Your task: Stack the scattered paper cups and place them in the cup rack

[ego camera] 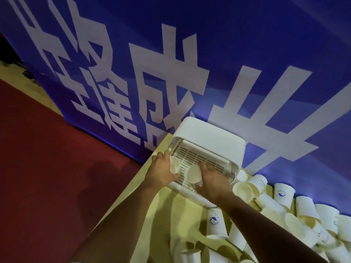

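Table edge beside cup rack; cups in left hand, right hand.

A yellow-clothed table carries a white cup rack at its far corner, and scattered paper cups lie heaped on the right

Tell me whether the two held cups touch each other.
Apart. The head view shows a strip of rack grille between the left cup and the right cup.
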Tool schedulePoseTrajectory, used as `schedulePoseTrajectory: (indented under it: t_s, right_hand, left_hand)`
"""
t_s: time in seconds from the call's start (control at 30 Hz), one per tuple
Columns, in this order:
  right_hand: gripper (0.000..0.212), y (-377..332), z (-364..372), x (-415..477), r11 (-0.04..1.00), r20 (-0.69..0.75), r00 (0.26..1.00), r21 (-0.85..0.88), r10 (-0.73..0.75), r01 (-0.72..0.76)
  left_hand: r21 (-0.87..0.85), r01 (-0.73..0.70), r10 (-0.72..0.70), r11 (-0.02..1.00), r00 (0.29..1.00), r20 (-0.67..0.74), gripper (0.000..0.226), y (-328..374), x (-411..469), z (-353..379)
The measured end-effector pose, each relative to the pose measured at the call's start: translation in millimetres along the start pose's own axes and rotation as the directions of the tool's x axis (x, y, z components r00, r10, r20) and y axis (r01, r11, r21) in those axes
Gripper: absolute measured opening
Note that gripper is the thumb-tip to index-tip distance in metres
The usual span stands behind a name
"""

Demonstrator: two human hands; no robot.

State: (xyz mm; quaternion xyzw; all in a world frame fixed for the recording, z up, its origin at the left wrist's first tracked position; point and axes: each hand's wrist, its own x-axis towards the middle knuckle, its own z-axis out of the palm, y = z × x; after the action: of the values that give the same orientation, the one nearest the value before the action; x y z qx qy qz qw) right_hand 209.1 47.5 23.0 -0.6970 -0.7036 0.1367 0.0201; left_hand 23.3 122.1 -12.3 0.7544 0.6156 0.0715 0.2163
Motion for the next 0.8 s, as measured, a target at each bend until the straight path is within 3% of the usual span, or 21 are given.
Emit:
schedulePoseTrajectory:
  t_s: [0.43,0.8]
  right_hand:
    - [0.064,20.2,13.6,-6.3,0.996,0.033,0.997,0.048,0.077,-0.078]
    - [0.068,15.3,10.6,-6.2,0.996,-0.019,0.999,0.08,0.032,-0.031]
  left_hand:
    - [0.151,-0.094,0.079,0.984,0.992,0.103,0.083,-1.4,19.3,36.4]
    - [0.136,-0.11,0.093,0.985,0.988,0.124,0.094,-10.2,16.9,21.5]
